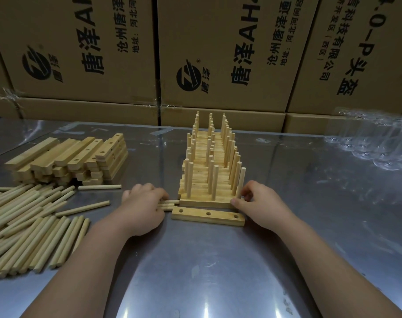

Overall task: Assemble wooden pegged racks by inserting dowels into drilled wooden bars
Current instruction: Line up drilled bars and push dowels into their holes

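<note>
Head view: near the middle of the bench (218,271), the left hand (145,207) grips a few spare dowels (170,204), apparently kept ready for feeding. The right hand (259,203) pinches the base of the end dowel (241,180) standing in the nearest rack (204,201), seemingly seating it. An empty bar (208,217) lies just in front, probably next. A bar stack (80,154) and loose dowels (23,226) wait by the left edge.

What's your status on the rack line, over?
Left hand holds spare dowels. Right hand pinches end dowel in nearest rack. Empty three-hole bar lies in front, holes unobstructed.
</note>
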